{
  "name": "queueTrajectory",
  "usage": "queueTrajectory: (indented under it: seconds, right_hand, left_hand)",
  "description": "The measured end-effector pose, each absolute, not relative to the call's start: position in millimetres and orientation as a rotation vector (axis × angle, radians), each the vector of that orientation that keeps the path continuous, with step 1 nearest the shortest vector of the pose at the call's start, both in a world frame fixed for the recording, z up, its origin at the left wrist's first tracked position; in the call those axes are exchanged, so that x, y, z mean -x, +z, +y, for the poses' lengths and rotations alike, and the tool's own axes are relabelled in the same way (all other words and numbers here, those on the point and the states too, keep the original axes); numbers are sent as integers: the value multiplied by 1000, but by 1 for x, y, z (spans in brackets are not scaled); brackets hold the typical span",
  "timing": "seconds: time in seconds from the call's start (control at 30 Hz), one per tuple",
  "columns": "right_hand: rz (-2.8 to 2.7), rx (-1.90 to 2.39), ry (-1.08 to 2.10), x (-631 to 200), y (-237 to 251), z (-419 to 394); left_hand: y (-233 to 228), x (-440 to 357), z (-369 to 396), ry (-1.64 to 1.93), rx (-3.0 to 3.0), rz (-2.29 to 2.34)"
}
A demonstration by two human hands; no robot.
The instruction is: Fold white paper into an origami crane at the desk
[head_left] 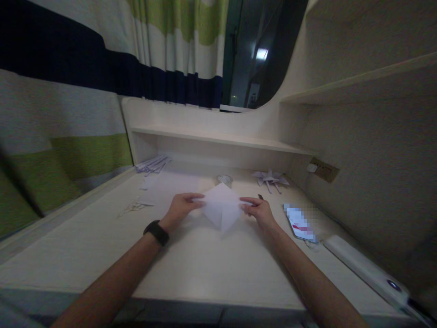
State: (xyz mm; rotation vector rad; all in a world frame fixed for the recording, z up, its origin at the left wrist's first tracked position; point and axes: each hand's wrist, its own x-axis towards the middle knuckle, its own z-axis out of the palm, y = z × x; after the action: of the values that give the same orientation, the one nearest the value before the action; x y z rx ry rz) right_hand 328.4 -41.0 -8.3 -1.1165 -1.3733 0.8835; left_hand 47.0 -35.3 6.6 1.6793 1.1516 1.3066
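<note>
Both my bare forearms stretch forward and angle inward. My left hand point(182, 206), a black band on its wrist, curls with fingers pinched closed; my right hand point(258, 208) mirrors it just opposite, fingers likewise pinched, knuckles up.

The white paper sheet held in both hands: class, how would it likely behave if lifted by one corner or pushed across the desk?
The paper looks thin and faintly translucent, so probably very light and floppy. The left hand and right hand hold opposite corners, perhaps because one grip would let it droop. On the smooth desk it would likely slide easily.
</note>
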Motion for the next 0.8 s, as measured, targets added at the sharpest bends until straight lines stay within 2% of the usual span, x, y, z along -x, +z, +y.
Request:
queueTrajectory:
  seconds: [0.37,0.6,0.8]
  right_hand:
    - [-1439,1211,665,-332,-7,-40]
    - [-1547,1078,543,-333,-5,-39]
    - [-1814,1135,77,-332,2,-50]
  left_hand:
    - [5,-42,-30,1258,-2090,1256]
    - [1,-41,-27,1463,-2239,1205]
    - [-4,-43,-31,1412,-2382,1159]
